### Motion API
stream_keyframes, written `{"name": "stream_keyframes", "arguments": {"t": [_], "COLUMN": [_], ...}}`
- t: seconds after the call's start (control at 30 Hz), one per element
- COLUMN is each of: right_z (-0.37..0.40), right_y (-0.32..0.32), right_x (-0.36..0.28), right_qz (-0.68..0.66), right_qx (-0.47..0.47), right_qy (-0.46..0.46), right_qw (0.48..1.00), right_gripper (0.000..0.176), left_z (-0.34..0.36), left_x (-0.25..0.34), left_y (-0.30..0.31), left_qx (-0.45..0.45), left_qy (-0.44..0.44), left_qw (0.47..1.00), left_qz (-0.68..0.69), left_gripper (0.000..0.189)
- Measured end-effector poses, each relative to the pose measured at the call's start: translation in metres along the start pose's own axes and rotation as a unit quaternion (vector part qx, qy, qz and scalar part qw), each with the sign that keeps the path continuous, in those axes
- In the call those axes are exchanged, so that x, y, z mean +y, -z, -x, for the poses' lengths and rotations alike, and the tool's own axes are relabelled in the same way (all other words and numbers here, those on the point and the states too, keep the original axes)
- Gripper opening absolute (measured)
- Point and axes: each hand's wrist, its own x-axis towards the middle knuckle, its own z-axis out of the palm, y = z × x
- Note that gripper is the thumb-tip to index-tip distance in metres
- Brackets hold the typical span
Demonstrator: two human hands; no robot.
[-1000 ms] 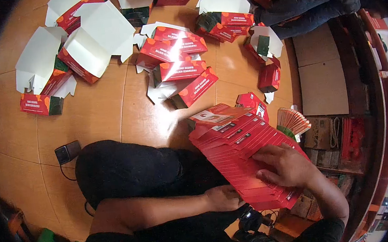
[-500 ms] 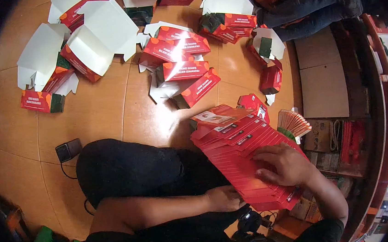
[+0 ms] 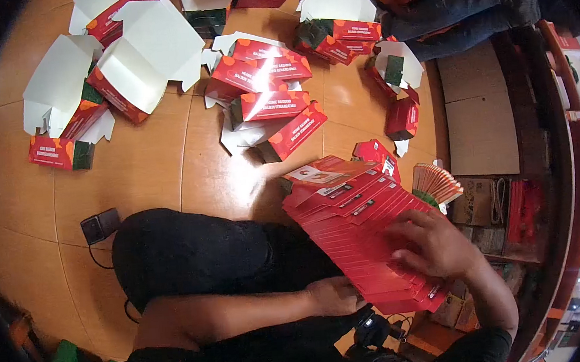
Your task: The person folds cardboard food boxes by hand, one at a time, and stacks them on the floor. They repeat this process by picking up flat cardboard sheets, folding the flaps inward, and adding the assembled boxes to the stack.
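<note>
Floor: wooden boards (image 3: 132, 188) run under everything, shining where the light strikes between the boxes and the person's knee.
Open boxes: several red boxes with white insides, such as the wide-lidded one (image 3: 130, 78) at the upper left, have their shape, lids raised.
Middle cluster: more shaped red boxes (image 3: 273, 105) lie close together, some overlapping.
Flat pile: fanned red card pieces (image 3: 350, 234) slope over the person's lap, all flat as far as I can see; by my reading, shaping is well along out on the floor but undone in this pile.
Left hand: at the pile's lower edge (image 3: 334, 296), fingers mostly hidden, so I cannot tell how tight its grip is.
Right hand: over the pile's top face (image 3: 437, 244), grip wide, fingers curved and parted, slightly blurred.
Beside the pile: a striped orange fanned bundle (image 3: 436, 183).
Far side: another person's jeans-clad leg (image 3: 465, 12).
Near the knee: a small black device (image 3: 101, 226) with a cable.
</note>
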Motion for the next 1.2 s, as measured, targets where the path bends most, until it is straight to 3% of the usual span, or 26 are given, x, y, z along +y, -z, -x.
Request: {"name": "stream_keyframes", "arguments": {"t": [0.07, 0.1, 0.17, 0.2, 0.27, 0.3, 0.37, 0.5, 0.53, 0.57, 0.6, 0.67, 0.93, 1.1, 1.17, 1.2], "right_z": [0.022, 0.034, 0.063, 0.081, 0.113, 0.122, 0.136, 0.141, 0.145, 0.145, 0.144, 0.139, 0.14, 0.13, 0.127, 0.127], "right_y": [0.007, 0.01, 0.012, 0.005, -0.028, -0.043, -0.069, -0.085, -0.093, -0.094, -0.095, -0.095, -0.096, -0.085, -0.075, -0.076], "right_x": [0.005, 0.009, 0.014, 0.019, 0.032, 0.032, 0.029, 0.007, 0.011, 0.012, 0.012, 0.011, 0.015, 0.003, 0.0, 0.002], "right_qz": [0.055, 0.056, -0.006, -0.004, 0.032, 0.035, 0.063, 0.085, 0.07, 0.07, 0.079, 0.076, 0.089, 0.041, 0.073, 0.073], "right_qx": [0.069, 0.069, 0.192, 0.195, 0.39, 0.392, 0.489, 0.427, 0.413, 0.416, 0.394, 0.376, 0.322, 0.359, 0.268, 0.269], "right_qy": [-0.056, -0.067, -0.153, -0.165, -0.101, -0.109, -0.02, -0.113, -0.128, -0.128, -0.117, -0.097, -0.079, -0.13, -0.128, -0.126], "right_qw": [0.995, 0.994, 0.969, 0.967, 0.915, 0.913, 0.87, 0.893, 0.899, 0.898, 0.908, 0.918, 0.939, 0.923, 0.952, 0.952], "right_gripper": [0.041, 0.041, 0.031, 0.031, 0.023, 0.023, 0.018, 0.019, 0.021, 0.021, 0.021, 0.021, 0.015, 0.029, 0.032, 0.032], "left_z": [-0.001, -0.001, 0.0, 0.001, 0.002, 0.001, 0.0, 0.001, 0.001, 0.0, 0.0, 0.0, 0.0, 0.001, 0.001, 0.001], "left_x": [-0.006, -0.004, 0.0, 0.002, -0.001, -0.002, -0.005, -0.002, -0.004, -0.006, -0.007, -0.008, -0.007, -0.005, -0.006, -0.008], "left_y": [0.001, 0.0, -0.003, -0.001, 0.007, 0.006, 0.003, 0.007, 0.005, 0.005, 0.007, 0.011, 0.009, 0.008, 0.01, 0.01], "left_qx": [-0.005, 0.005, 0.007, 0.014, 0.01, 0.013, 0.009, -0.026, -0.035, -0.043, -0.044, 0.007, 0.027, 0.019, 0.013, 0.012], "left_qy": [-0.047, -0.052, 0.031, 0.022, 0.068, 0.06, 0.034, 0.053, 0.019, -0.013, -0.015, 0.055, 0.05, 0.049, 0.054, 0.055], "left_qw": [0.983, 0.984, 0.998, 0.998, 0.985, 0.985, 0.993, 0.98, 0.994, 0.999, 0.999, 0.981, 0.984, 0.986, 0.987, 0.987], "left_qz": [-0.177, -0.172, 0.05, 0.056, 0.158, 0.162, 0.115, 0.192, 0.102, 0.009, 0.007, 0.186, 0.169, 0.16, 0.149, 0.148], "left_gripper": [0.042, 0.042, 0.04, 0.04, 0.036, 0.036, 0.034, 0.034, 0.035, 0.037, 0.037, 0.04, 0.042, 0.039, 0.038, 0.038]}}
